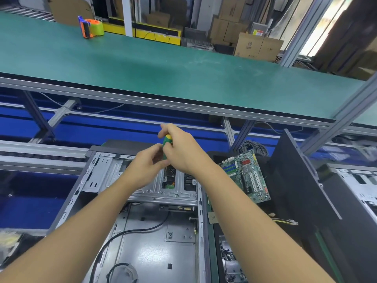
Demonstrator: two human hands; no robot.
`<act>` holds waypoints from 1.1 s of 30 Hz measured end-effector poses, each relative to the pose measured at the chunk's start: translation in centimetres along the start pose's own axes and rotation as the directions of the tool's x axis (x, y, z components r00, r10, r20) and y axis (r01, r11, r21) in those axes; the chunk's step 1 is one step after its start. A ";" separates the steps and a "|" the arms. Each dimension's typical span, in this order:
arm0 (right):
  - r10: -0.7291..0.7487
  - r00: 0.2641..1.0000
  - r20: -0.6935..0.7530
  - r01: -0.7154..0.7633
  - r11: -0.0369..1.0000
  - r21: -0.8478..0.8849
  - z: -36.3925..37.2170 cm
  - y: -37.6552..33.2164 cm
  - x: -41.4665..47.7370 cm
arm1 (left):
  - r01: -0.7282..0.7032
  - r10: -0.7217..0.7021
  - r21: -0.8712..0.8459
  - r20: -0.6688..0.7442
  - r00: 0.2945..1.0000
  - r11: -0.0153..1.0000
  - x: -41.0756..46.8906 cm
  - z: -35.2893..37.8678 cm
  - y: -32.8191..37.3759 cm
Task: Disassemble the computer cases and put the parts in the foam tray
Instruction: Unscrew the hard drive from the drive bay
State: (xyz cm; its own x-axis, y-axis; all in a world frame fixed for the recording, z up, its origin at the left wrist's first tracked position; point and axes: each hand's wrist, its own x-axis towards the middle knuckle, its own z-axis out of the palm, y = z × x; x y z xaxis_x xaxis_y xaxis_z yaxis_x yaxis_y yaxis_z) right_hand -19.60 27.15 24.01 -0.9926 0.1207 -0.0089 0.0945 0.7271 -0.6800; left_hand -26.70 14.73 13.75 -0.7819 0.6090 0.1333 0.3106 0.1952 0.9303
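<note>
The open computer case lies at 6 o'clock in the view. Over its far end the hands meet. The right hand grips a green screwdriver by the handle, and the left hand pinches it lower down. A circuit board lies at the case's 2 o'clock, and a tape dispenser at 11 o'clock.

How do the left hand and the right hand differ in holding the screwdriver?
The right hand wraps around the green and yellow handle of the screwdriver; the left hand only pinches it lower down. The right hand sits higher; the left hand sits lower, beside it. Both hold the same tool above the open computer case.
</note>
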 end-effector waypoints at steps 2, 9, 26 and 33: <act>-0.032 0.995 -0.091 0.021 0.992 -0.123 0.4 0.3 0.1 | 0.006 -0.004 0.038 -0.057 0.998 0.999 0.0 0.3 0.5; 0.021 0.971 -0.237 -0.053 0.990 -0.128 0.0 0.3 0.5 | 0.032 -0.022 0.120 -0.087 0.996 0.992 0.3 0.9 1.4; 0.026 0.986 -0.166 -0.084 0.932 -0.351 0.1 -0.2 1.4 | -0.001 -0.003 0.252 0.015 1.000 0.968 0.9 0.3 2.3; -0.033 0.998 0.051 0.042 0.984 -0.171 -0.4 0.2 1.3 | 0.037 -0.041 0.068 0.061 0.997 0.997 0.4 -0.8 1.4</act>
State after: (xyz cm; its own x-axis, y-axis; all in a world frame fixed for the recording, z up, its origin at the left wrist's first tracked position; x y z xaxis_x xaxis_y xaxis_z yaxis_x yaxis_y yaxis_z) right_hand -20.86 27.78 24.16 -0.9978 0.0618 -0.0234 0.0646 0.8366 -0.5440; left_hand -27.02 14.64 15.38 -0.7596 0.6462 0.0735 0.3176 0.2699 0.9090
